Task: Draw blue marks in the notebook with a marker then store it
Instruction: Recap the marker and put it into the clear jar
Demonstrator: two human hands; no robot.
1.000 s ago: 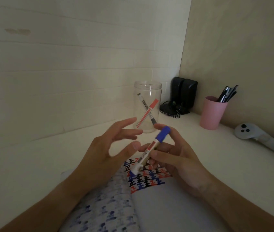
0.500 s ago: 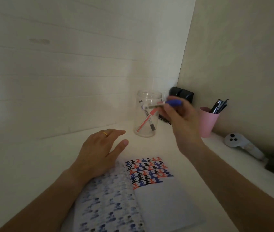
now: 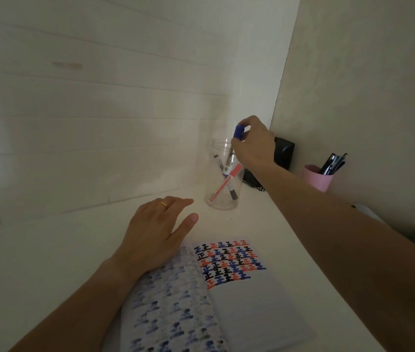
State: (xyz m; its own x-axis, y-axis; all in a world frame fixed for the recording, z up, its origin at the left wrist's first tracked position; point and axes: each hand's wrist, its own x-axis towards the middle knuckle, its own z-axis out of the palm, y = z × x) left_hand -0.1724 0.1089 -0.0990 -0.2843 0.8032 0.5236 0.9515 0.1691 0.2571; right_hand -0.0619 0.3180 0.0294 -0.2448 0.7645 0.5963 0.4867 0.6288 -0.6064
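From the head view, we cannot read the printing on any marker barrel, and the dim light blurs the dark objects behind the right forearm at the table's back right corner. The blue marker (image 3: 236,141) shows mainly its cap; its lower barrel is seen only through the clear jar (image 3: 224,175), smeared by the glass. The notebook (image 3: 216,298) is cut off by the bottom edge of the picture.

We see a white table (image 3: 49,262) set into a corner of pale panelled walls. The jar stands near the back edge, a red marker (image 3: 225,182) and a black marker (image 3: 229,181) crossed inside it. A pink cup (image 3: 318,177) of pens sits toward the right wall.

Our right hand (image 3: 254,146) pinches the blue marker by its capped end, tip down inside the jar mouth. Our left hand (image 3: 155,232) lies flat and slack on the notebook's upper left corner.

Half a second ago the marker was held level above the jar; now it points downward into it.
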